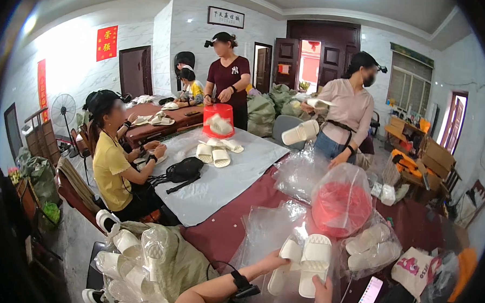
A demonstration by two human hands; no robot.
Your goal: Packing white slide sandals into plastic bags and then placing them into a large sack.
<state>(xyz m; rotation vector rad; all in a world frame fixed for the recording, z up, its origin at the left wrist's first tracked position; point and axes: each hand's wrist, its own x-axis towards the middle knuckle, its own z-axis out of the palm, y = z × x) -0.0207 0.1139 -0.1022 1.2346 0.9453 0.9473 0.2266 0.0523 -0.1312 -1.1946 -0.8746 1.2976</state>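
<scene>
At the lower middle, two cream slippers are held side by side over the table. My left hand [272, 260] is closed on the side of the left slipper [288, 252], which tilts slightly. With its fingers closed, my right hand [323, 291] grips the lower end of the right slipper [316, 258]. Clear plastic bags [266, 223] lie flat just beyond my left hand. To the right of the slippers is a bag holding more cream slippers [371, 246]. Behind them stands a red plastic bucket [340, 207] with clear plastic over it.
A lit phone [370, 293] and a cloth pouch [413, 270] lie at the right. Bagged slippers [132, 266] and a large sack [181, 257] sit at lower left. Co-workers surround the table: one in yellow [112, 170], one in maroon [229, 78], one in pink [352, 110] holding slippers.
</scene>
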